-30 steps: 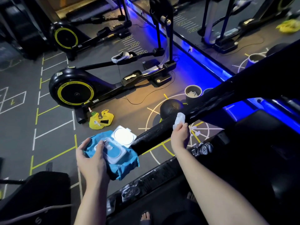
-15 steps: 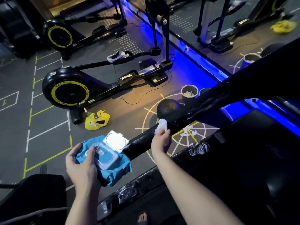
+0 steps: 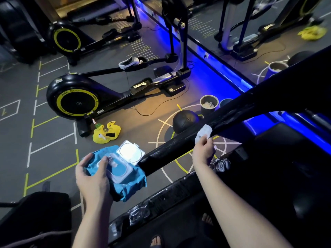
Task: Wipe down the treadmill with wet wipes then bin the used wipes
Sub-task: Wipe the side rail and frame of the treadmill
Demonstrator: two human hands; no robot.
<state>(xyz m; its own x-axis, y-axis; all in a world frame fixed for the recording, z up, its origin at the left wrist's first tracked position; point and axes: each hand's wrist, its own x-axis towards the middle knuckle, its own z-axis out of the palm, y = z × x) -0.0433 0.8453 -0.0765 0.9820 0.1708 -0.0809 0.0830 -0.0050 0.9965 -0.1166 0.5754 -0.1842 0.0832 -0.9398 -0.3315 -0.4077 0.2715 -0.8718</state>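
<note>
The wet wipe [image 3: 204, 132] is a small, crumpled white wad, bunched up rather than spread flat, and it sits against the near side of the treadmill's handrail [image 3: 179, 149] about midway along the stretch in view. The right hand [image 3: 204, 153] pinches it from below between thumb and fingertips, holding it to the bar. The handrail is a thick black bar with a glossy, wet-looking sheen; its long axis runs on a diagonal from the lower middle of the view up and away to the upper right. The left hand [image 3: 93, 178] grips one blue pack [image 3: 133, 183] of wipes out to the left of the rail's lower end, fingers curled round its near edge and thumb lying across the top. The pack's single white lid [image 3: 130, 152] is flipped open and points up toward the rail. On the floor beyond the bar stands one grey round bin [image 3: 209, 110], upright, with pale crumpled wipes inside. Just beside it to the right a blue container [image 3: 226, 103] shows, mostly hidden by the rail. One dark ball [image 3: 185, 122] rests near the bin, and one yellow bag [image 3: 107, 133] lies further left. Two black cross-trainers with yellow-ringed flywheels stand on the grey floor, one near [image 3: 75, 102] and one further back [image 3: 67, 39]
</note>
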